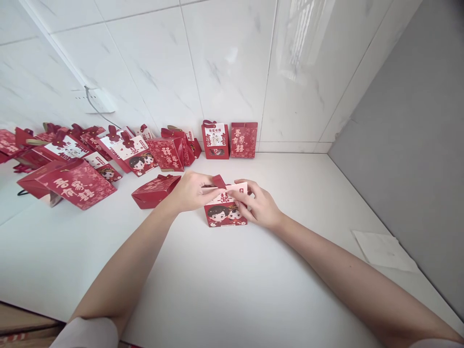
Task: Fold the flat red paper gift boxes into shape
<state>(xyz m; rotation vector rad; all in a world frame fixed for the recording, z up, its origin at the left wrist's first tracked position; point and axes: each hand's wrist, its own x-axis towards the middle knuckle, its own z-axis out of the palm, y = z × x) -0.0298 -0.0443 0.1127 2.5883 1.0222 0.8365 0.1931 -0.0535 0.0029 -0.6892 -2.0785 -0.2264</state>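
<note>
In the middle of the white table stands a red and white paper gift box [226, 215] with two cartoon figures on its front. At its upper left edge, my left hand [194, 191] pinches a dark red ribbon [219, 181]. Around the box's upper right side, my right hand [259, 205] is closed, thumb in front and some fingers behind the card. Just left of my left hand, another red gift box [154, 191] lies on its side, partly covered by that hand.
Many red gift boxes [79, 186] crowd the table's left side. Two upright boxes [216, 140] stand against the tiled wall [232, 72]. A white packet [384, 249] lies by the right edge, near a grey panel [416, 145]. A cable [94, 102] hangs from a wall socket.
</note>
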